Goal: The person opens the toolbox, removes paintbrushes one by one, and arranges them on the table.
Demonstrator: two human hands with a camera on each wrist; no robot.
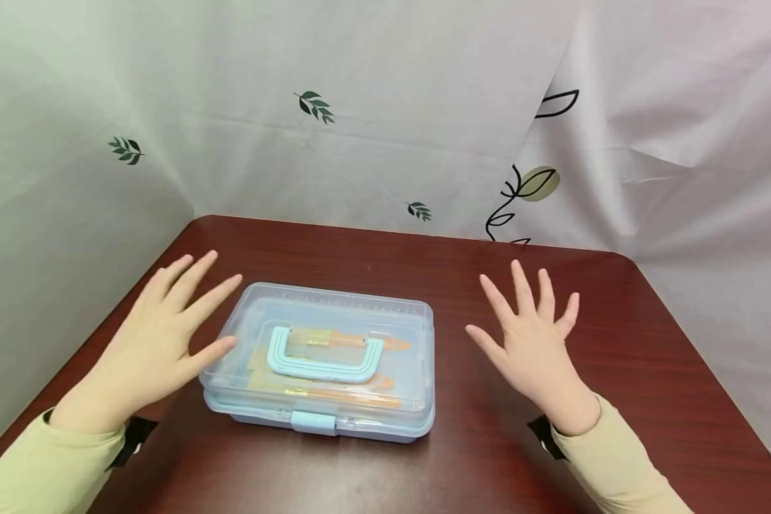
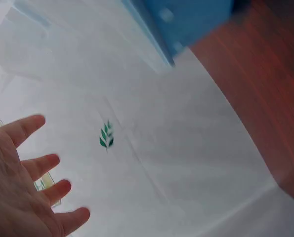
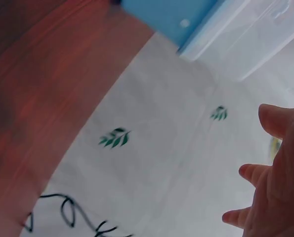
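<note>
1. A dark red-brown wooden counter (image 1: 617, 343) is seen, closed in at the back and sides by a white cloth (image 1: 385, 143) printed with small green leaf sprigs and a black-outlined vine.
2. A clear plastic box (image 1: 324, 360) with pale blue trim is set on the counter, left of the middle, with its lid closed.
3. A blue handle (image 1: 324, 359) is folded flat on the lid, and a blue latch (image 1: 313, 422) is seen at the front edge, facing the person.
4. Brushes (image 1: 334, 394) with orange shafts are seen lying inside through the lid.
5. The left hand (image 1: 160, 343) is held just beside the box's left end, fingers straight and spread; its grip is released and nothing is held. Whether its thumb tip touches the lid's corner cannot be told.
6. The right hand (image 1: 533, 343) is held to the right of the box, apart from it, fingers spread and straight; its grip is likewise released and empty.
7. Pale green sleeves (image 1: 617, 464) are worn on both arms, with a black strap at each wrist.
8. In both wrist views, spread fingers (image 2: 38, 165) are shown against the cloth, with a blurred blue edge at the top.
</note>
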